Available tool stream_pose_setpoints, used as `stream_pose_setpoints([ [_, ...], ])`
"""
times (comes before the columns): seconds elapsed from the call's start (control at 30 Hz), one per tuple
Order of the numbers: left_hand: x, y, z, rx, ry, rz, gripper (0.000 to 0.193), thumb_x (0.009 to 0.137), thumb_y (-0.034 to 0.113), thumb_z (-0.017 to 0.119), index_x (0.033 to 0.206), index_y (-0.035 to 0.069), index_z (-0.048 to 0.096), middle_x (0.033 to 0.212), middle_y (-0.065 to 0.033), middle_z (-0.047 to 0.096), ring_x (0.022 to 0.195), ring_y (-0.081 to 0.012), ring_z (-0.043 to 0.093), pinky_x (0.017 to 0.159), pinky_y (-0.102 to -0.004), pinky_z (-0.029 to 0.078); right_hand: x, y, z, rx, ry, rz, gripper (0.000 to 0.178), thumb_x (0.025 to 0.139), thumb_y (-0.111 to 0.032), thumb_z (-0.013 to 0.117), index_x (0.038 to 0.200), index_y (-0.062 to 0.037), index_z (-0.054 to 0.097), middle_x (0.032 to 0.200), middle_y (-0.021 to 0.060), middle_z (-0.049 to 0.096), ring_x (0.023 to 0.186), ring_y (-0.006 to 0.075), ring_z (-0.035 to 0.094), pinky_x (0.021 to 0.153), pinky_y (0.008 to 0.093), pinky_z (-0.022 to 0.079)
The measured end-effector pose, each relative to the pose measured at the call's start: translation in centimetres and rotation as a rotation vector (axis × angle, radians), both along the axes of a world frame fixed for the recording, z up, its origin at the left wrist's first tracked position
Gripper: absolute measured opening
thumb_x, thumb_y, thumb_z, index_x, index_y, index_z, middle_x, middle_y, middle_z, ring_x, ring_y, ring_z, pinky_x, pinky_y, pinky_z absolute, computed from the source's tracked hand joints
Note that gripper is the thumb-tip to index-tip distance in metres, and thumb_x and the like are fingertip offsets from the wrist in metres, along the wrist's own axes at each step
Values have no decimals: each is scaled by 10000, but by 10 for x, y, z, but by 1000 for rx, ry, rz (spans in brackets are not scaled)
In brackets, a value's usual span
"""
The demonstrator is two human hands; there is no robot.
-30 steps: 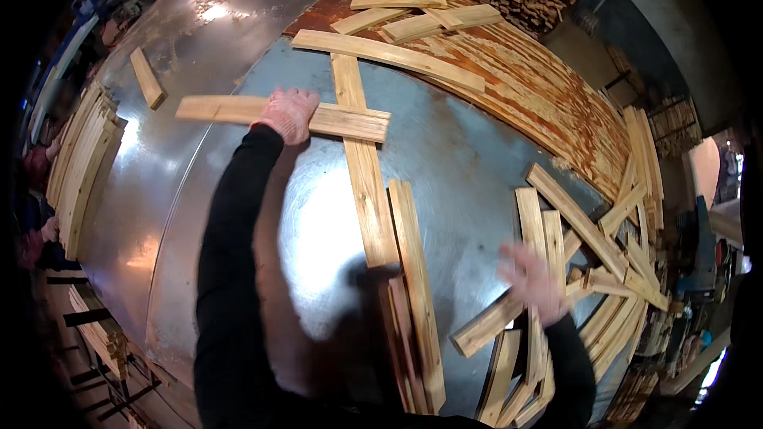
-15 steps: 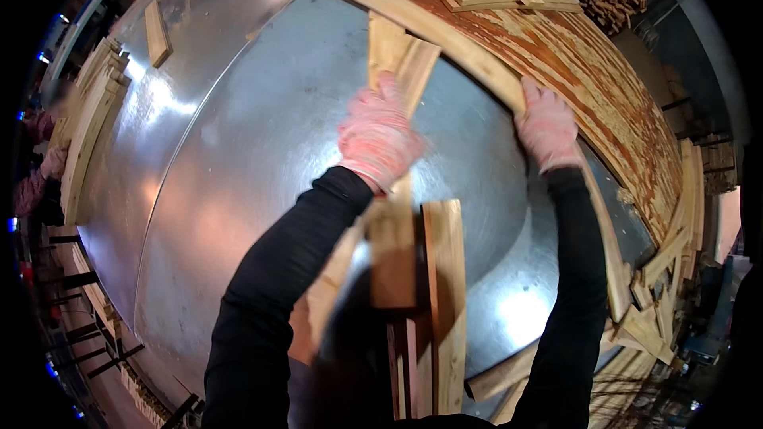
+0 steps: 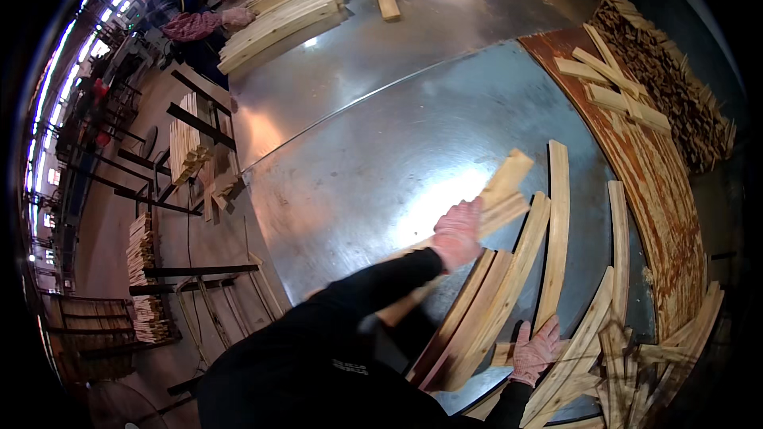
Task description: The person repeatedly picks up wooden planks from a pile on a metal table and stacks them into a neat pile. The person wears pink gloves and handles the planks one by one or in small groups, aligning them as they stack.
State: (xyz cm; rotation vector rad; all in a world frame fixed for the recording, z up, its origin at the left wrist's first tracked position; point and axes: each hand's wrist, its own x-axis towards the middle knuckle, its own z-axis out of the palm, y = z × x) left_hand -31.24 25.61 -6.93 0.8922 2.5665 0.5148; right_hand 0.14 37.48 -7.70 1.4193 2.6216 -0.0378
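Two-handed work at the worktop (image 3: 358,151)
Left hand (image 3: 458,236): fingers closed round two crossed boards (image 3: 507,179) mid-length, probably for balance. Right hand (image 3: 535,351): at the long board's (image 3: 558,226) near end, perhaps steadying; cannot tell if fingers grip.

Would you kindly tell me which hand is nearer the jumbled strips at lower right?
Right: the right hand is just left of the jumbled strips; the left hand is farther, up and left.
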Motion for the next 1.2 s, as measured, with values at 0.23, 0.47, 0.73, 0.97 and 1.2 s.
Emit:
stream_pose_setpoints([
  [0.23,-93,54,-4,190,-283,-320,834,837,589,640,1394,-9,473,1340,-297,552,1231,-443,548,1011,-497,469,-167,-165,86,-276,156,141,934,865,-560,651,1553,-34,301,1539,290,358,1445,478,283,1202,553,201],
  [0.47,-455,1,16,46,449,371,593,810,471,697,1169,41,502,1050,-207,645,1003,-348,670,847,-490,528,-213,-197,4,-9,-11,-114,1003,803,-590,638,1545,-12,289,1487,385,335,1411,544,274,1162,646,206],
  [0.73,-667,30,-28,-116,316,418,662,885,651,552,1120,43,673,1031,-184,695,989,-308,683,813,-499,534,-233,-202,10,50,142,-100,869,829,-543,658,1436,37,433,1353,409,444,1268,585,412,1061,675,335],
  [0.97,-840,-44,-89,235,-285,448,393,975,341,576,1189,30,683,1116,-122,700,1027,-244,646,879,-377,524,-274,-138,83,-85,374,-151,501,879,-324,678,1239,6,569,1183,208,620,1074,404,599,1000,487,442],
  [1.2,-649,-124,-98,829,-764,214,443,961,468,659,1180,83,644,1097,-89,646,1027,-182,616,879,-327,529,-158,31,-4,30,58,-460,756,959,-495,580,1516,-27,372,1478,260,451,1400,409,401,1132,453,355],
])
